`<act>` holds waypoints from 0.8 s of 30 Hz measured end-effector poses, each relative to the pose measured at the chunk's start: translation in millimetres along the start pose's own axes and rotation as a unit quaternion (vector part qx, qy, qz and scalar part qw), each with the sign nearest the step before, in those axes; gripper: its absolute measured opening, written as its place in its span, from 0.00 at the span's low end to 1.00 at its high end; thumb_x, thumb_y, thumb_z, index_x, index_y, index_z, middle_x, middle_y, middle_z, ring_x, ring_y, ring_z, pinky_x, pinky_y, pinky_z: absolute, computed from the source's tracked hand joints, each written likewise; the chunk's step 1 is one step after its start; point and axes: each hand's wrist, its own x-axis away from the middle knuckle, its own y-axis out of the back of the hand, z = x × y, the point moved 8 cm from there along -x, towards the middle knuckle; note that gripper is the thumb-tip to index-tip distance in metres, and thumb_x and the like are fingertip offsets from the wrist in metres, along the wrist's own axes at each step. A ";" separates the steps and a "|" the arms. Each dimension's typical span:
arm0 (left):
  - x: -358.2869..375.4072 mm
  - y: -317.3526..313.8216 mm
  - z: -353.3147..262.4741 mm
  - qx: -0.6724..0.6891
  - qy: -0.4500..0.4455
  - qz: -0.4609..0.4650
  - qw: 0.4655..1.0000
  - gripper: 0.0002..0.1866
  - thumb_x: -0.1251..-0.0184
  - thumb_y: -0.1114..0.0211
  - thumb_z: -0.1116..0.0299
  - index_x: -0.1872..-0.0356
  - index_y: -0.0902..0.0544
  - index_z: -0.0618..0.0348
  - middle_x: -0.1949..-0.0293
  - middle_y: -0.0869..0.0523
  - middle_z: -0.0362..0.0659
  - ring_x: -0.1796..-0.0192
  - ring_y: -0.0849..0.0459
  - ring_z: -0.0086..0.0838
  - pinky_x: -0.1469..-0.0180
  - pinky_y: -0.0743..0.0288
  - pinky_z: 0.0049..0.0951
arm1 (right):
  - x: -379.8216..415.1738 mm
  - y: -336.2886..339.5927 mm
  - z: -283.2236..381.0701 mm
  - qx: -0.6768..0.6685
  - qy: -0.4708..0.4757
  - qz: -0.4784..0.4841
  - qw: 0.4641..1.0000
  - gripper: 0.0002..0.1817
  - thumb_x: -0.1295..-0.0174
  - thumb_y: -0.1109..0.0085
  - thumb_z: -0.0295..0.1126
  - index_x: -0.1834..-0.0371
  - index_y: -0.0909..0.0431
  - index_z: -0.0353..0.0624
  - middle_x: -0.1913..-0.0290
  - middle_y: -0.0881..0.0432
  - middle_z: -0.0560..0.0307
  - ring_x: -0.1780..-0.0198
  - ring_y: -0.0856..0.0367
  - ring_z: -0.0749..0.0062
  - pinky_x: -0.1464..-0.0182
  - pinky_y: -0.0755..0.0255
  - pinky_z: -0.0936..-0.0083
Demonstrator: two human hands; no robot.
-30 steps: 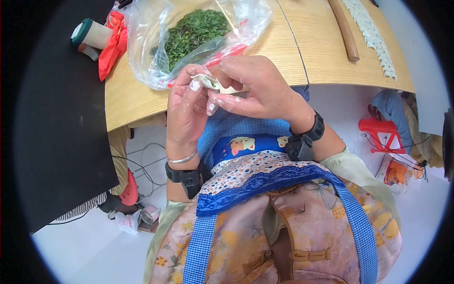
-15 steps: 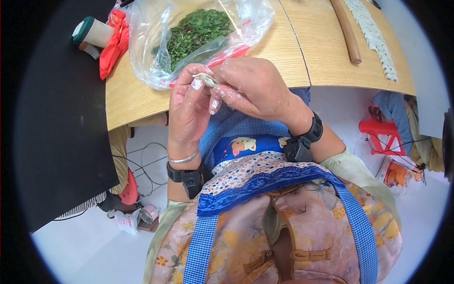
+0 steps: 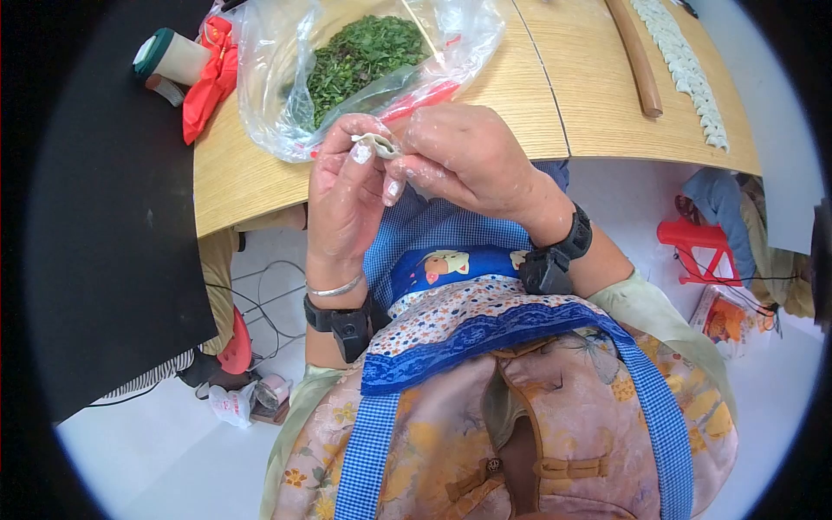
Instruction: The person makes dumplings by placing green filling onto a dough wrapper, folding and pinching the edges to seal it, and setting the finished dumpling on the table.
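Note:
Between my two hands, over the table's front edge, is a small folded dumpling (image 3: 382,146) with a pale wrapper. My left hand (image 3: 345,186) pinches it between thumb and fingers, its fingertips white with flour. From the other side, my right hand (image 3: 472,160) holds the dumpling's right end with thumb and bent fingers, hiding part of it. Just beyond the hands, a clear plastic bag (image 3: 269,95) lies open around a heap of chopped green filling (image 3: 368,61). A thin stick (image 3: 422,30) leans in the filling.
On the wooden table (image 3: 516,104), a rolling pin (image 3: 637,61) and a long row of finished dumplings (image 3: 685,74) lie at the right. A red cloth or bag (image 3: 211,82) and a green-topped container (image 3: 173,56) are at the left, beside a black surface (image 3: 121,217). A red stool (image 3: 700,247) stands below.
My hands have barely moved. The dumpling's edge has turned slightly, showing a little more of the opening near my right fingers.

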 end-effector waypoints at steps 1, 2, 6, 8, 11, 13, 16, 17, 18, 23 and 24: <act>0.0 0.1 -1.2 -0.001 -0.006 -0.005 1.000 0.09 0.26 0.42 0.66 0.54 0.26 0.59 0.69 0.19 0.39 0.72 0.24 0.17 0.72 0.32 0.16 | 0.1 0.5 -0.1 0.000 0.000 0.000 1.000 0.10 0.39 0.40 0.35 0.61 0.24 0.41 0.71 0.22 0.52 0.68 0.20 0.52 0.68 0.27 0.62; 0.1 0.2 -1.4 -0.001 -0.006 -0.005 1.000 0.09 0.26 0.42 0.66 0.54 0.26 0.59 0.69 0.19 0.39 0.72 0.24 0.17 0.72 0.32 0.16 | 0.1 0.7 0.8 -0.006 0.005 0.002 1.000 0.11 0.39 0.40 0.37 0.61 0.24 0.42 0.72 0.23 0.52 0.69 0.21 0.52 0.68 0.28 0.62; 0.5 1.9 -1.5 -0.031 -0.008 0.006 0.999 0.08 0.26 0.42 0.66 0.53 0.26 0.59 0.67 0.19 0.38 0.72 0.25 0.16 0.72 0.32 0.15 | 0.6 1.9 1.6 0.012 -0.002 0.005 1.000 0.13 0.40 0.39 0.41 0.62 0.24 0.42 0.73 0.24 0.53 0.71 0.22 0.53 0.70 0.29 0.62; 1.2 1.3 -0.3 -0.042 -0.004 0.014 0.999 0.08 0.26 0.42 0.67 0.53 0.26 0.59 0.67 0.19 0.38 0.72 0.25 0.16 0.72 0.33 0.15 | -1.5 2.7 3.8 0.022 0.003 -0.002 1.000 0.13 0.40 0.38 0.40 0.61 0.24 0.42 0.74 0.25 0.54 0.71 0.22 0.54 0.71 0.30 0.62; 2.7 1.1 0.4 -0.052 -0.003 0.013 0.999 0.08 0.26 0.42 0.67 0.53 0.25 0.59 0.67 0.19 0.38 0.72 0.25 0.15 0.72 0.33 0.15 | -1.9 3.4 5.6 0.033 0.007 -0.007 0.999 0.13 0.40 0.39 0.39 0.61 0.24 0.42 0.74 0.25 0.54 0.71 0.22 0.54 0.71 0.29 0.62; 3.4 -0.3 0.5 -0.054 -0.004 0.029 0.998 0.09 0.27 0.41 0.67 0.53 0.25 0.59 0.67 0.19 0.37 0.71 0.25 0.15 0.71 0.32 0.15 | -1.9 2.6 5.4 0.033 0.007 -0.003 0.999 0.13 0.40 0.39 0.38 0.60 0.24 0.41 0.74 0.25 0.54 0.71 0.22 0.54 0.71 0.29 0.62; 3.6 -1.6 0.2 -0.058 -0.016 0.029 0.998 0.10 0.27 0.41 0.67 0.52 0.25 0.59 0.66 0.19 0.37 0.69 0.24 0.16 0.70 0.32 0.16 | -0.3 1.0 6.3 0.034 0.019 -0.012 0.999 0.11 0.40 0.39 0.36 0.59 0.24 0.41 0.73 0.24 0.53 0.71 0.22 0.54 0.70 0.29 0.61; 4.0 -1.4 0.3 -0.058 -0.016 0.029 0.998 0.10 0.27 0.41 0.67 0.52 0.25 0.59 0.66 0.19 0.37 0.69 0.24 0.16 0.70 0.32 0.16 | 0.8 0.1 6.1 0.031 0.021 -0.014 0.999 0.11 0.40 0.39 0.34 0.59 0.24 0.40 0.72 0.24 0.52 0.70 0.21 0.53 0.70 0.29 0.61; 4.5 -0.1 1.3 -0.057 -0.010 0.022 0.998 0.10 0.28 0.40 0.67 0.51 0.25 0.59 0.65 0.19 0.38 0.68 0.23 0.16 0.70 0.31 0.16 | 1.3 -0.2 6.0 0.028 0.024 -0.017 0.999 0.10 0.40 0.40 0.33 0.59 0.23 0.40 0.72 0.23 0.52 0.70 0.21 0.53 0.69 0.28 0.61; 4.5 -3.8 -1.4 -0.056 -0.009 0.017 0.998 0.11 0.30 0.39 0.69 0.51 0.26 0.59 0.65 0.19 0.38 0.67 0.22 0.17 0.69 0.31 0.16 | 1.2 -0.1 4.3 0.022 0.022 -0.012 0.999 0.13 0.40 0.39 0.33 0.54 0.22 0.40 0.71 0.23 0.53 0.69 0.21 0.53 0.69 0.29 0.62; 5.4 -4.2 -2.4 -0.061 -0.010 0.009 0.998 0.11 0.30 0.39 0.69 0.50 0.26 0.60 0.65 0.19 0.38 0.67 0.22 0.17 0.69 0.31 0.16 | 1.3 0.3 3.2 0.014 0.016 -0.013 1.000 0.14 0.40 0.39 0.33 0.52 0.22 0.40 0.72 0.23 0.53 0.69 0.21 0.54 0.69 0.29 0.62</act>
